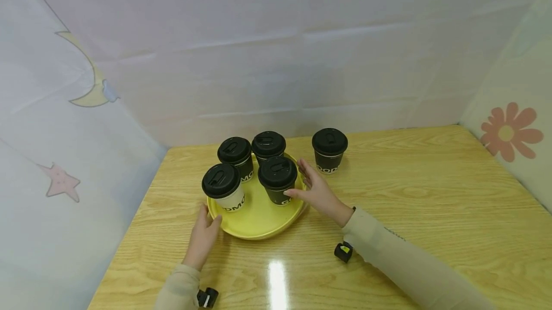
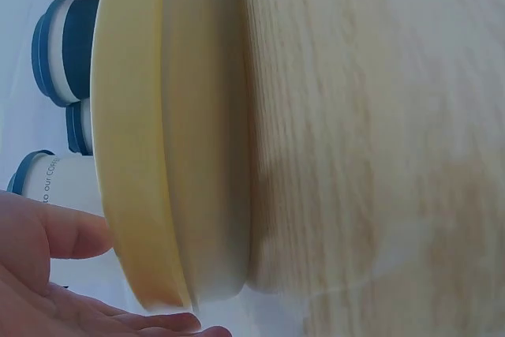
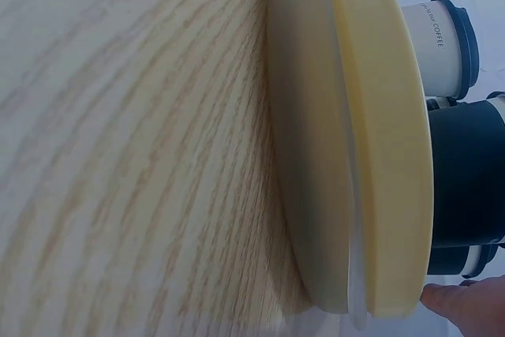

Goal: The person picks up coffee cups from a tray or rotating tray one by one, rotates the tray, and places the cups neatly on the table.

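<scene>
A round yellow tray (image 1: 254, 223) rests on the wooden table with several lidded paper coffee cups on it. At its front left is a white cup (image 1: 233, 200); a dark cup (image 1: 276, 180) is at the right. Two more dark cups, the back-left cup (image 1: 235, 151) and the back-middle cup (image 1: 268, 143), stand behind. My left hand (image 1: 203, 235) is at the tray's left rim, thumb at the edge and fingers extended along the outside. At the opposite rim is my right hand (image 1: 319, 195), fingers spread, its thumb overlapping the right dark cup in the head view.
Another dark lidded cup (image 1: 329, 149) stands on the table (image 1: 409, 180), just right of the tray. Behind the table hangs a pale cloth backdrop (image 1: 258, 61), with printed side panels left and right. Small black wrist devices (image 1: 343, 251) are below both forearms.
</scene>
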A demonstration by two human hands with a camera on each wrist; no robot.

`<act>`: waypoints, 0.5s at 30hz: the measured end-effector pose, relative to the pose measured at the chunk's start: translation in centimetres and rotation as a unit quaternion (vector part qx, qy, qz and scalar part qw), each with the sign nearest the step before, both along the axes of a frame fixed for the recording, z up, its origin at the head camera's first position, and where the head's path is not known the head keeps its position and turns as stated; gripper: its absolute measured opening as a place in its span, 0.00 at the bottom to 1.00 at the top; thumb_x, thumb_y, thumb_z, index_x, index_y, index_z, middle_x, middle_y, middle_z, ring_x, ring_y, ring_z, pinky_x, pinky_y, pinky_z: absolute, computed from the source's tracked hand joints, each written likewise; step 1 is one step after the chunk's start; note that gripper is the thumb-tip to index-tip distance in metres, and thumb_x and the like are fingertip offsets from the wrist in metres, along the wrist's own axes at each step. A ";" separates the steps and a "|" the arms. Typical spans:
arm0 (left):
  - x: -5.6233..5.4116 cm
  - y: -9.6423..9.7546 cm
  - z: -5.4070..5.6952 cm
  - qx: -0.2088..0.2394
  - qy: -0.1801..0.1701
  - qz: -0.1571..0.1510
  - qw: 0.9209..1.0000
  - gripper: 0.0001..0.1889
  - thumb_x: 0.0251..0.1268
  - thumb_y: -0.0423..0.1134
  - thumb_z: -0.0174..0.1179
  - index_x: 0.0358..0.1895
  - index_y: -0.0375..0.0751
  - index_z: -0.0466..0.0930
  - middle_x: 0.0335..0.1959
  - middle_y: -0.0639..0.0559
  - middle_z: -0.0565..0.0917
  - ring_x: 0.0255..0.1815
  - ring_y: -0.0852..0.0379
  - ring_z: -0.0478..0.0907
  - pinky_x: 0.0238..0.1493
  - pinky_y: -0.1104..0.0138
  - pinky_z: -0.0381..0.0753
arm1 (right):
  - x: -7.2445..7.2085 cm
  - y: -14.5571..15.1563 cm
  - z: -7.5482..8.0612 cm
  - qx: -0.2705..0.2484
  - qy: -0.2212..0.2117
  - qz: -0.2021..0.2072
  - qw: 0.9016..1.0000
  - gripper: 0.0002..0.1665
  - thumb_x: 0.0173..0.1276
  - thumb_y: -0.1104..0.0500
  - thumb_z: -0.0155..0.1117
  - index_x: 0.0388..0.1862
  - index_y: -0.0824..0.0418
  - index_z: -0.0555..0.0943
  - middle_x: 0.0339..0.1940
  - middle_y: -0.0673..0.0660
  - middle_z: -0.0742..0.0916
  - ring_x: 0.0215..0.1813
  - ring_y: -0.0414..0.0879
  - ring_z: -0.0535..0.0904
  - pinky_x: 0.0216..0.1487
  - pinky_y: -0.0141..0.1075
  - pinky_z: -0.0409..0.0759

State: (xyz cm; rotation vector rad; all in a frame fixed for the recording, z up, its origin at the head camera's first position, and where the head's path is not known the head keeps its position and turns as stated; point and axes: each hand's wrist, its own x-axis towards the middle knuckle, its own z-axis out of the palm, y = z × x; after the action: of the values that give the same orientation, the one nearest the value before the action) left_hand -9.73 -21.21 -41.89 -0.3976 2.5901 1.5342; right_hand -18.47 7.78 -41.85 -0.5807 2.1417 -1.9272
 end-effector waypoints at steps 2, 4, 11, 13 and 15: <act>0.0 0.1 -0.1 -0.001 0.000 0.000 1.000 0.36 0.78 0.37 0.42 0.74 0.23 0.30 0.75 0.25 0.39 0.75 0.31 0.39 0.73 0.42 0.45 | 0.0 0.0 0.0 0.002 -0.002 -0.001 1.000 0.57 0.65 0.64 0.68 0.78 0.69 0.40 0.79 0.67 0.50 0.78 0.58 0.45 0.75 0.51 0.49; -0.1 0.1 -0.2 -0.005 0.003 0.000 1.000 0.36 0.77 0.36 0.42 0.74 0.23 0.31 0.75 0.24 0.40 0.75 0.31 0.38 0.73 0.42 0.44 | 0.0 0.0 0.1 0.001 -0.004 0.000 1.000 0.57 0.65 0.64 0.68 0.78 0.68 0.40 0.79 0.66 0.50 0.78 0.58 0.45 0.76 0.50 0.49; -0.5 -0.3 -0.4 -0.032 0.009 -0.009 0.999 0.34 0.78 0.36 0.39 0.74 0.23 0.32 0.75 0.25 0.40 0.75 0.30 0.39 0.73 0.42 0.44 | 0.1 0.0 0.2 -0.001 0.000 0.007 1.000 0.57 0.65 0.62 0.69 0.78 0.68 0.40 0.79 0.65 0.50 0.78 0.59 0.45 0.75 0.50 0.50; -0.8 -0.6 -0.4 -0.043 0.011 -0.009 0.999 0.33 0.79 0.37 0.39 0.74 0.23 0.33 0.75 0.25 0.41 0.74 0.30 0.42 0.72 0.42 0.46 | 0.0 -0.1 0.1 -0.002 0.000 0.010 1.000 0.58 0.64 0.61 0.70 0.78 0.68 0.40 0.79 0.66 0.50 0.78 0.59 0.45 0.75 0.50 0.50; -1.0 -0.9 -0.5 -0.056 0.013 -0.008 0.998 0.33 0.80 0.38 0.39 0.74 0.22 0.34 0.74 0.25 0.42 0.73 0.29 0.45 0.71 0.42 0.49 | 0.0 -0.1 0.0 -0.004 -0.002 0.016 1.000 0.59 0.64 0.61 0.71 0.78 0.68 0.39 0.79 0.66 0.49 0.78 0.58 0.46 0.75 0.49 0.51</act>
State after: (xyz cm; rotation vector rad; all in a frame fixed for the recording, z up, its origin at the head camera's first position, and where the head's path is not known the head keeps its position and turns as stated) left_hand -10.69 -22.08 -42.36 -0.3690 2.6999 1.4039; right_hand -18.45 7.63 -41.87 -0.6070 2.1100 -1.9206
